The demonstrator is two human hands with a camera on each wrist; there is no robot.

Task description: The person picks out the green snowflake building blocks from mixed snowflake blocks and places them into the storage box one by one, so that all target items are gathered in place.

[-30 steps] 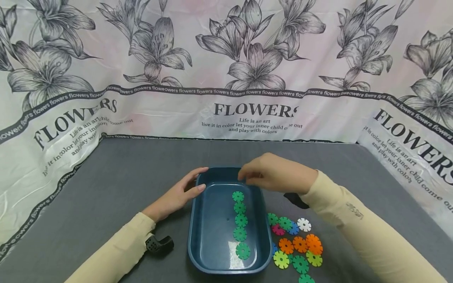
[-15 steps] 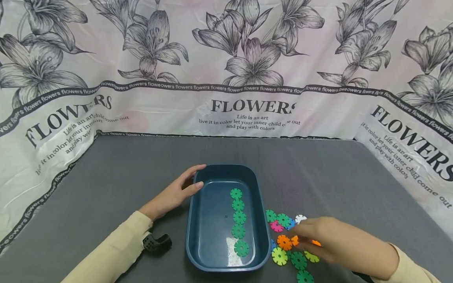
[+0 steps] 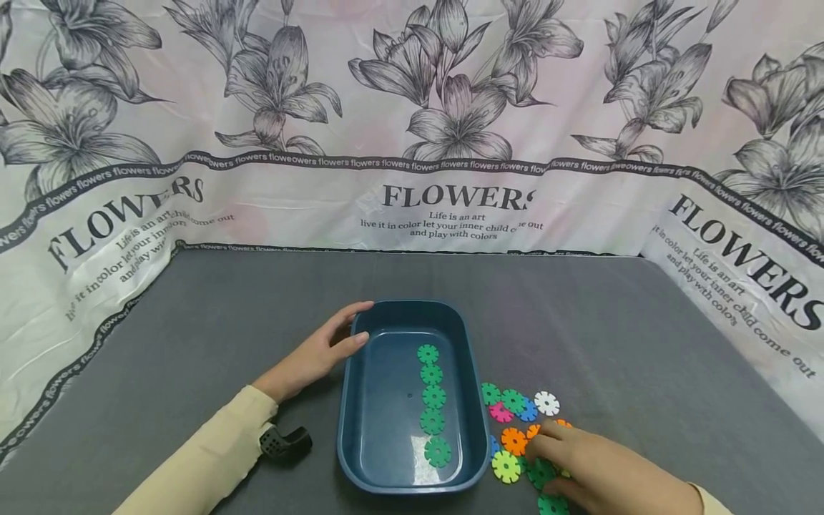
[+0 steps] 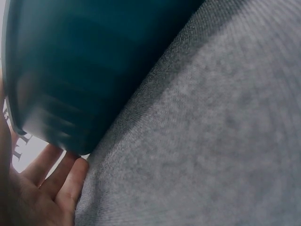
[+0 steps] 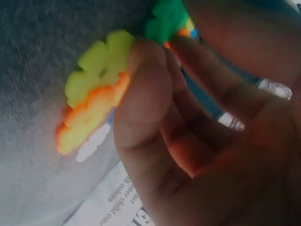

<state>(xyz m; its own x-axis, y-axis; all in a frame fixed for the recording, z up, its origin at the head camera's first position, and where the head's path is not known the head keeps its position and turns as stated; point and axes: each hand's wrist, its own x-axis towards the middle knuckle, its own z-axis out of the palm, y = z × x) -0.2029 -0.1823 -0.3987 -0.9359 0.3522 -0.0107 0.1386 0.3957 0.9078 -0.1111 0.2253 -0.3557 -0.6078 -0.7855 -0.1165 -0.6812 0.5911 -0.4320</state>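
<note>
In the head view a blue plastic tray [image 3: 344, 429] stands upright with a line of green notched plastic discs [image 3: 433, 397] along its floor. My left hand [image 3: 312, 361] rests at the tray's far left corner, thumb on the rim. Its fingers reach along the tray's outside, and the left wrist view shows the fingertips [image 4: 81, 165] against the wall. Right of the tray, my right hand [image 3: 611, 468] is low over loose discs, with a green disc [image 3: 539, 472] showing between its parted thumb and fingers. A firm grip on that disc does not show.
Around my right hand lie an orange disc [image 3: 514, 441], a yellow-green disc [image 3: 506, 466], a pink disc [image 3: 501, 412] and a white disc [image 3: 546, 403]. Grey cloth [image 3: 257, 300] covers the table, and a flower-printed sheet [image 3: 290, 200] rises behind it.
My right hand has moved from above the tray's far right corner down to the loose discs, then slightly nearer to me. The left hand has kept its place on the tray.
</note>
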